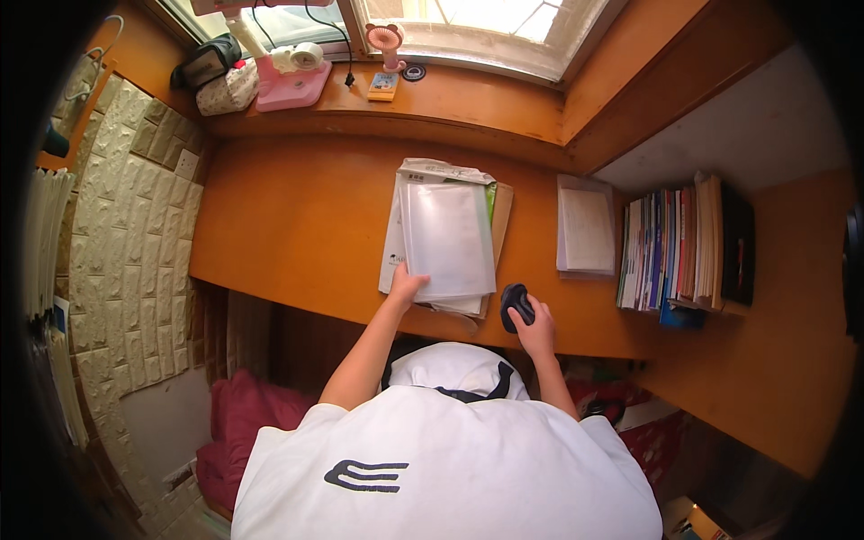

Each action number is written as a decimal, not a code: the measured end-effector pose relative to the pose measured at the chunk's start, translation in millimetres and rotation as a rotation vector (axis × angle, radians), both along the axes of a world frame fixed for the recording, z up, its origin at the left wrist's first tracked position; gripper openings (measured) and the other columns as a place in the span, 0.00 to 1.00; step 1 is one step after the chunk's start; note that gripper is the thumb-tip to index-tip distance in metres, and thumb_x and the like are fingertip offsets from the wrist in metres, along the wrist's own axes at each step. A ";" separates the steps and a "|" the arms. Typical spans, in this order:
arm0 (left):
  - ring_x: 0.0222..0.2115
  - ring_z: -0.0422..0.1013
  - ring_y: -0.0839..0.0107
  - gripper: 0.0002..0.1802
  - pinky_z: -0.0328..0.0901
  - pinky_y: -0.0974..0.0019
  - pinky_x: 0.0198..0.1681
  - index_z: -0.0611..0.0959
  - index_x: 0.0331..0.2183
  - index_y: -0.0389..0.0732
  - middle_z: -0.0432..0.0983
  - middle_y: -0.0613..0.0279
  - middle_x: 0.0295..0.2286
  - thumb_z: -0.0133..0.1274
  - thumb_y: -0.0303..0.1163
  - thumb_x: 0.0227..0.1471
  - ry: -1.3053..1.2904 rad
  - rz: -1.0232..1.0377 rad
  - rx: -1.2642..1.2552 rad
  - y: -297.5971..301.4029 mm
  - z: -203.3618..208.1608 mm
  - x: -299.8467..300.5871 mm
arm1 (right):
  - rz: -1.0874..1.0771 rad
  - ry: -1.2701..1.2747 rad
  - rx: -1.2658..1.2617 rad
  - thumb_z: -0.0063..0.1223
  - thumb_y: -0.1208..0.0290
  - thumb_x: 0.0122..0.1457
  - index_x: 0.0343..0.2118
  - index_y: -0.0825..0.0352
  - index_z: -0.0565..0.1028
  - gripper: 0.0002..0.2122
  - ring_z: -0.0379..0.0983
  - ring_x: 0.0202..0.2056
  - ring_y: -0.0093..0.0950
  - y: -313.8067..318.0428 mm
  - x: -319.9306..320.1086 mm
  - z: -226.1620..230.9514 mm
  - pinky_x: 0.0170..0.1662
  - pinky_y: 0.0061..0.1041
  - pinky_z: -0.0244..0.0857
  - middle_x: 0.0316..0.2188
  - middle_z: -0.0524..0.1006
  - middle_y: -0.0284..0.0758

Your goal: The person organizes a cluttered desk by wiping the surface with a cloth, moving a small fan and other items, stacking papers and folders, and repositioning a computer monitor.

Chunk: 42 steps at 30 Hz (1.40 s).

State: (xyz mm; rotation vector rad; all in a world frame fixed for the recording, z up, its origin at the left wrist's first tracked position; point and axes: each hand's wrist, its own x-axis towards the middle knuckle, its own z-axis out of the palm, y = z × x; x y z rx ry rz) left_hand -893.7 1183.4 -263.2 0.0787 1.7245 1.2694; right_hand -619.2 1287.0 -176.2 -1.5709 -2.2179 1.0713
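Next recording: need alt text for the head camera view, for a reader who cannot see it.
Seen from above, a person in a white shirt leans over an orange wooden desk, left hand on the lower edge of a translucent plastic folder topping a paper stack, right hand gripping a small black object. A row of books stands to the right; a pink lamp base sits on the windowsill.

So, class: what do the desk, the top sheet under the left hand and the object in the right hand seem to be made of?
Desk: looks like wood or wood veneer, orange-brown with a smooth sheen. Top sheet: probably translucent frosted plastic, a folder cover perhaps, since the paper beneath shows through faintly. Black object under the right hand: likely matte plastic; too small to be sure.
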 end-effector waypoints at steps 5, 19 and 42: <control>0.39 0.71 0.65 0.27 0.66 0.64 0.45 0.70 0.45 0.34 0.73 0.56 0.39 0.54 0.14 0.39 -0.080 -0.030 0.162 -15.2 -20.8 4.4 | 0.145 -0.059 0.072 0.54 0.58 0.54 0.51 0.58 0.71 0.21 0.71 0.36 0.40 -23.6 -53.3 30.5 0.37 0.34 0.67 0.36 0.69 0.41; 0.37 0.72 0.66 0.26 0.67 0.64 0.42 0.70 0.44 0.36 0.75 0.57 0.37 0.57 0.15 0.40 -0.118 0.023 0.076 -9.3 -24.8 0.8 | 0.358 -0.188 0.565 0.51 0.69 0.52 0.47 0.53 0.73 0.17 0.72 0.30 0.37 70.8 -268.7 -92.3 0.31 0.35 0.68 0.32 0.69 0.39; 0.37 0.72 0.65 0.24 0.68 0.64 0.41 0.70 0.43 0.33 0.74 0.54 0.37 0.56 0.14 0.41 -0.154 0.077 0.064 -8.5 -24.9 2.0 | 0.395 -0.254 0.393 0.48 0.64 0.56 0.51 0.53 0.69 0.18 0.75 0.26 0.41 86.1 -274.5 -96.9 0.29 0.40 0.69 0.34 0.71 0.43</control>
